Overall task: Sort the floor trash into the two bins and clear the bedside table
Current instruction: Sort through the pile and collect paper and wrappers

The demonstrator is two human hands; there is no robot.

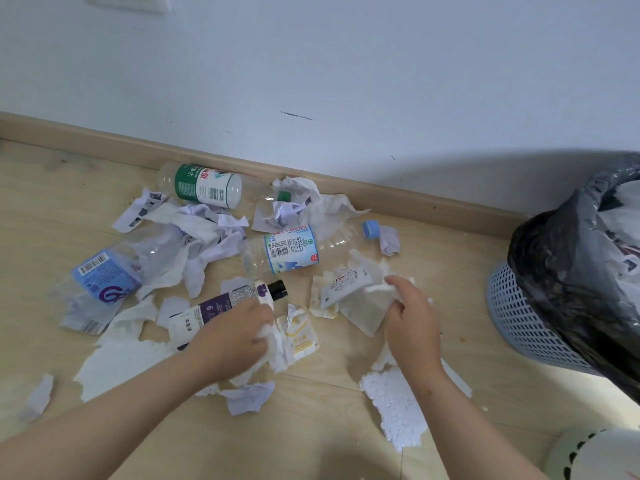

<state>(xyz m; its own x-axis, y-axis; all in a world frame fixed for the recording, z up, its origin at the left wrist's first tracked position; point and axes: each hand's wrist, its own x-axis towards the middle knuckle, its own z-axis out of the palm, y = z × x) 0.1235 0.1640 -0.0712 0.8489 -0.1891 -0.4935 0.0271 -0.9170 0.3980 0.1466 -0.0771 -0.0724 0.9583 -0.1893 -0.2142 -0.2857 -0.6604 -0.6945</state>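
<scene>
Lower centre, I see the left hand (235,337) clutching crumpled tissue (277,342); the right hand (414,320) pinches torn paper (369,306), blue bin (516,317) at right.

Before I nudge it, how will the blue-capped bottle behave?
The blue-capped bottle looks empty and clear, so probably light. It lies on its side on the smooth floor, so a push would likely roll it. Its thin plastic may dent under a firm grip.

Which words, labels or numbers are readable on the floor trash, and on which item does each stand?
"体验装": white end of the purple tube.
"山泉", probably: green-label bottle.
Too small or blurred: blue-label bottle, crushed bottle (barcode, purple logo), white sachet.
</scene>
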